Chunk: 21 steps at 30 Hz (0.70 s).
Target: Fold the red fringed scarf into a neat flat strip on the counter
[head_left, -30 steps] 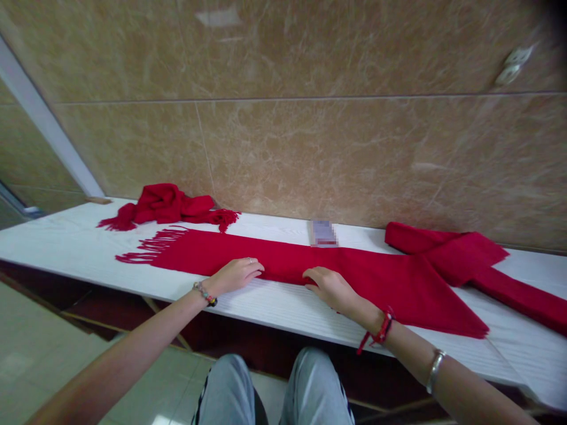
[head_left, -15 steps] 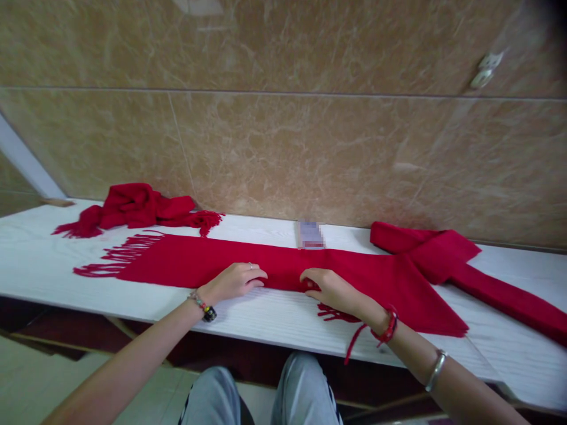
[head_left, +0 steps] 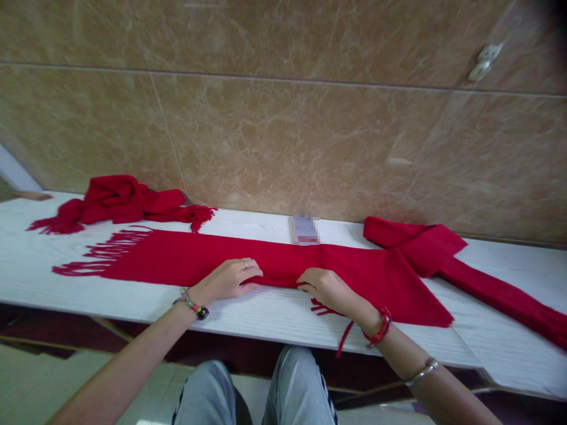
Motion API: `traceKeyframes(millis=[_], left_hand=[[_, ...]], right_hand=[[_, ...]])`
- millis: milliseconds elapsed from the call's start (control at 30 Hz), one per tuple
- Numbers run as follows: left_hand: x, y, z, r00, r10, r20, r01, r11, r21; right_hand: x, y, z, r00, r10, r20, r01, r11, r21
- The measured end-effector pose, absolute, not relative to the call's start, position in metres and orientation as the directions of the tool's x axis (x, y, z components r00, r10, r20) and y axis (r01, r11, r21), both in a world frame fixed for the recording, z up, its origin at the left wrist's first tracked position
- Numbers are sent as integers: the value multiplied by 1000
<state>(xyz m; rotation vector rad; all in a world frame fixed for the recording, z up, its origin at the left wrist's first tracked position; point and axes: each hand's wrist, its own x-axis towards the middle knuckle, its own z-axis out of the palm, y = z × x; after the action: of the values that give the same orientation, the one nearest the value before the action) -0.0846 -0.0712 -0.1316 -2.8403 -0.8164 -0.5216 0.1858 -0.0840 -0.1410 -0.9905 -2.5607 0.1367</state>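
Observation:
A long red scarf [head_left: 177, 254] lies stretched flat along a white table [head_left: 133, 301], its fringe [head_left: 110, 248] spread out at the left end. Both of my hands are at its near edge, around the middle. My left hand [head_left: 233, 276] grips that edge, thumb below and fingers over the cloth. A short way to the right, my right hand [head_left: 325, 286] pinches the same edge with its fingers bent; its fingertips are partly hidden. Red tassels [head_left: 322, 307] show from under the cloth beside my right hand.
A crumpled red scarf [head_left: 117, 200] lies at the back left. Another folded red cloth [head_left: 411, 236] runs off to the right. A blurred rectangular object [head_left: 305, 230] sits behind the scarf. A brown marbled wall [head_left: 266, 141] rises along the table's back.
The view has shifted slightly, so everything sits a little further left and higher. My right thumb and fingers have drawn together at the scarf's edge. The scarf lies much the same.

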Motion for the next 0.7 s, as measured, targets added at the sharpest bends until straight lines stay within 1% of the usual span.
traceKeyframes(millis=[133,200,233,300,367,467,533,633,700], left_hand=[[-81,-73,-135,852,383,356,468,-863,-190],[-82,-71,-137,852,364,377,469,-850,-238],[-82,-71,-138,845,365,391,477,-844,-245],[-82,-70,-138,840,367,400,483,-841,-244],[-82,-70,-136,858,354,373,460,-852,-248],[-80,-71,-135,866,359,349,448,-866,-222],[-79,-72,-134,858,382,345,460,-868,-184],[-78,-74,-132,854,418,310,476,-868,-143],[-77,-76,-130,854,435,285,482,-868,-122]], right_hand=[[185,-82,-144,-733,588,342,599,796,-87],[185,-82,-143,-732,581,356,602,796,-61],[186,-82,-142,-721,589,365,611,789,-67],[188,-84,-139,-693,618,370,631,769,-102],[188,-86,-135,-684,637,354,637,759,-134],[181,-90,-131,-700,625,345,619,772,-143],[172,-92,-130,-715,599,362,610,786,-97],[157,-94,-132,-753,548,364,599,800,34],[152,-95,-136,-775,520,358,585,805,99]])
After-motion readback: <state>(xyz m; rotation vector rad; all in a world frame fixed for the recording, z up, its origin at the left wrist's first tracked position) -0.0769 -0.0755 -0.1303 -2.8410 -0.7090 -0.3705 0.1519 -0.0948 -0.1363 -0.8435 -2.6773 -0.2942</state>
